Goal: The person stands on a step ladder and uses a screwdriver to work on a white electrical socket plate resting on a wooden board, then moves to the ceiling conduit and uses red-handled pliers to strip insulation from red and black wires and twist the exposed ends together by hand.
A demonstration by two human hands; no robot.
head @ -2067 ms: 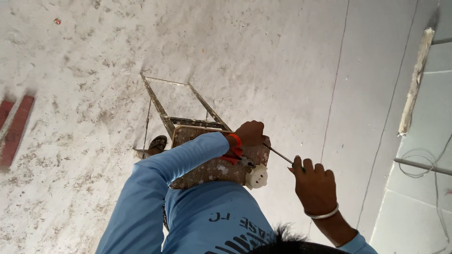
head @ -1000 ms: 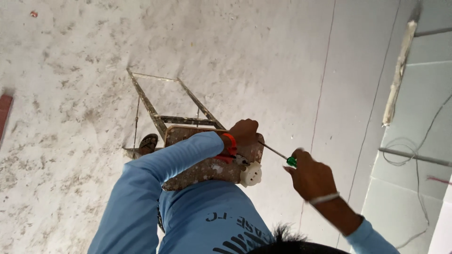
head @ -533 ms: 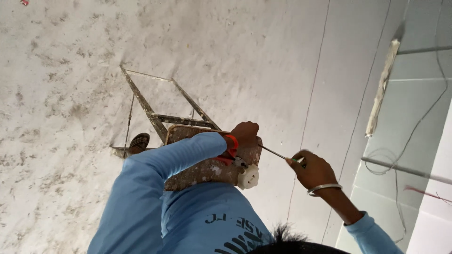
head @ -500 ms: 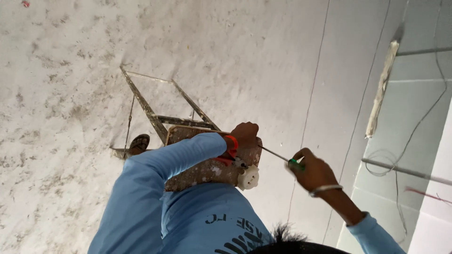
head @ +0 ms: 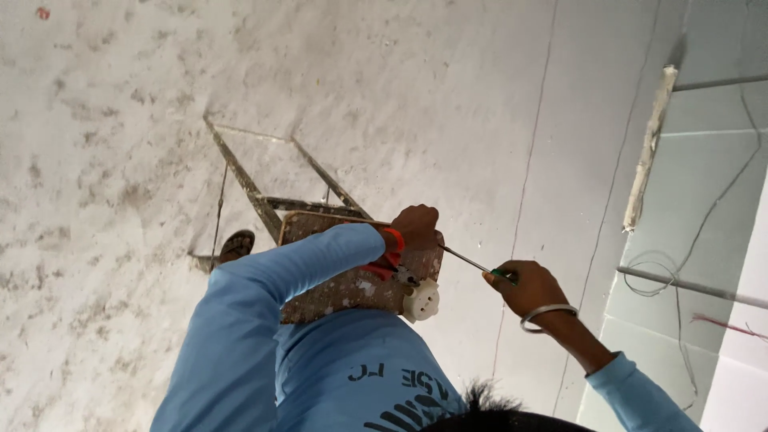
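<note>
Screwdriver (head: 468, 259), a thin metal shaft with a green handle, is the thing in hand: it runs as a slanted line from the left hand (head: 418, 228) out to the right hand (head: 530, 286), above the top of the stepladder (head: 332, 264) and just over the socket (head: 422, 301).

By size, the floor (head: 120, 144) comes first, a pale grey concrete expanse, mottled and dusty, filling most of the view. At the right stands a light wall (head: 704, 176) with a wire (head: 732, 188) trailing down it, a pipe (head: 692, 286) across it and a rough white strip (head: 646, 152) leaning on it. Next is the person's own body in a light blue long-sleeved top (head: 344, 376), seen from above. The paint-spattered stepladder stands below, its legs spreading down to the floor, and a sandalled foot (head: 234, 244) rests on a low rung.

The left hand sits closed on the ladder's top edge, its fingers wrapped about the shaft's near end (just what they pinch there I cannot tell). Red-handled pliers (head: 382, 260) lie beneath that wrist on the ladder top, touching the round white socket at the corner. The right hand, with a metal bangle (head: 544, 314) at the wrist, has its fingers curled tight about the green handle.
</note>
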